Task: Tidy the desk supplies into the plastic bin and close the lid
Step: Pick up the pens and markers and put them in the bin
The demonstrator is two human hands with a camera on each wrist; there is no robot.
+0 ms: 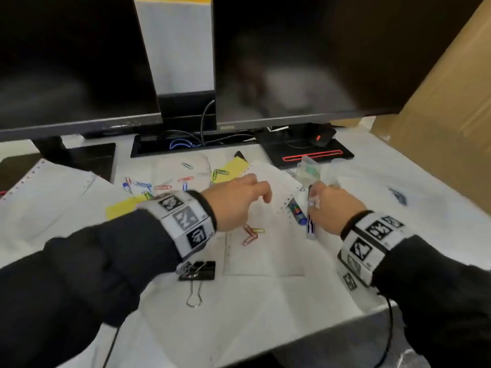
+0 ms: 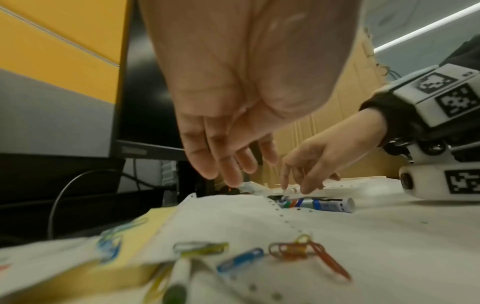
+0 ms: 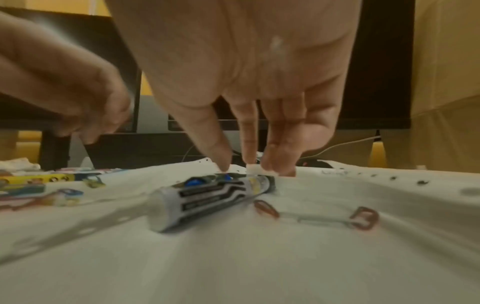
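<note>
Right hand (image 3: 249,131) fingertips down on a white marker (image 3: 207,197), seemingly starting a pinch; left hand (image 1: 236,200) relaxed, empty, above paper (image 1: 268,235) strewn with paper clips (image 1: 251,235).

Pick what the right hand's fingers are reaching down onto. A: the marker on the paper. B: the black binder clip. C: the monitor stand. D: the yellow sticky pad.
A: the right hand has its fingertips at the end of the marker lying on the paper.

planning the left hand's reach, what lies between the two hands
In the head view, a perforated paper sheet's edge and a marker lie between left hand and right hand.
</note>
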